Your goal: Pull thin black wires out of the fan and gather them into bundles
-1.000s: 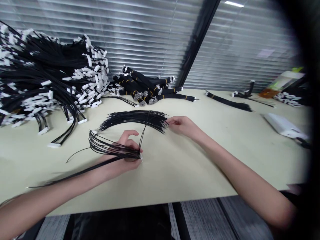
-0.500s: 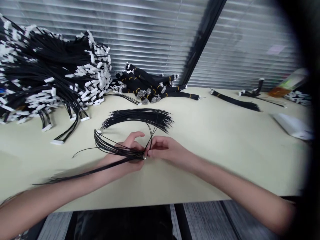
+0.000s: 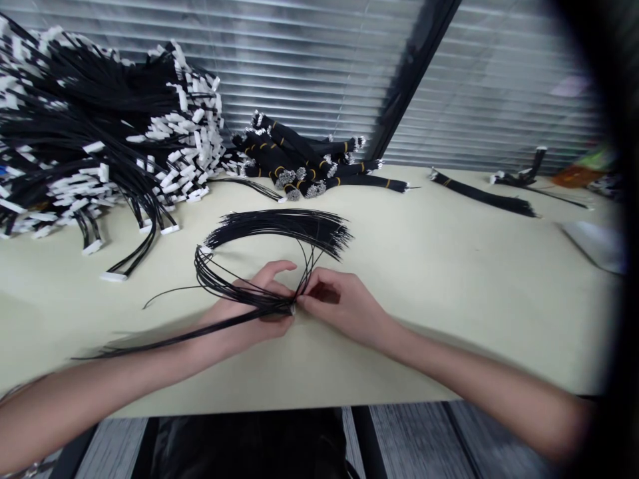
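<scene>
My left hand (image 3: 259,299) is closed around a wire harness (image 3: 234,293), a bunch of thin black wires that loops back on itself, with loose tails running along my left forearm. A white connector (image 3: 293,309) pokes out at the fingertips of that hand. Thumb and fingers of my right hand (image 3: 332,297) pinch thin black wire close to this connector; the exact grip point is partly hidden. Another white connector (image 3: 205,249) sits at the far end of the loop. Just behind my hands lies a loose bundle of cut black wires (image 3: 279,226) with bare ends.
A big heap of black cables with white connectors (image 3: 114,133) fills the left back. Several taped wire bundles (image 3: 304,159) are piled by the window blinds (image 3: 299,60). Farther right are a single taped bundle (image 3: 482,193) and a white object (image 3: 594,243) on the table (image 3: 439,293).
The camera view has shifted slightly. Both hands stay together at the connector, and the right fingers have moved a little up and away from it.
</scene>
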`<action>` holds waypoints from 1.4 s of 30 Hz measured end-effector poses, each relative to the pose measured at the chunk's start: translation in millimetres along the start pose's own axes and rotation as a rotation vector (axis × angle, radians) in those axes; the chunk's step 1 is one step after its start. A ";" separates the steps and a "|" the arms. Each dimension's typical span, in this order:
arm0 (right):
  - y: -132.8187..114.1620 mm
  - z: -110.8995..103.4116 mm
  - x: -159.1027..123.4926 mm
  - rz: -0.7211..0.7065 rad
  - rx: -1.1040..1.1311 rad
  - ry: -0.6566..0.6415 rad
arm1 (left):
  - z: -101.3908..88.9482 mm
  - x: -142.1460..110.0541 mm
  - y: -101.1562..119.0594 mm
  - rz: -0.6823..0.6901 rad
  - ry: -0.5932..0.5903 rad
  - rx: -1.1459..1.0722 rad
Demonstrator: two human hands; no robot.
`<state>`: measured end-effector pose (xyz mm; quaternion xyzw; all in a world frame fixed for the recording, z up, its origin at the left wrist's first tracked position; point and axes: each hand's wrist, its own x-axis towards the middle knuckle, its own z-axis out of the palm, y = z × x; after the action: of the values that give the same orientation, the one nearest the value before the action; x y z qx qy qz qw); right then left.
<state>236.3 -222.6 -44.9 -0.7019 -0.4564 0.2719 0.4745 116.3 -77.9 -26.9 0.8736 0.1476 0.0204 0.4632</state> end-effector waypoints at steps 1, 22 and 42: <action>-0.9 -0.2 -0.3 -0.013 -0.032 0.007 | -0.2 0.0 0.3 0.007 0.001 0.005; 2.8 0.7 17.3 -0.270 -0.496 0.016 | -11.5 5.4 3.1 0.097 0.032 0.232; 5.7 8.7 75.3 -0.248 -0.407 -0.062 | -39.4 24.6 -31.9 0.013 0.178 0.140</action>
<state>264.2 -152.0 -49.8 -0.7129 -0.5988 0.1356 0.3389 125.4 -22.6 -32.9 0.8996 0.1836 0.0904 0.3858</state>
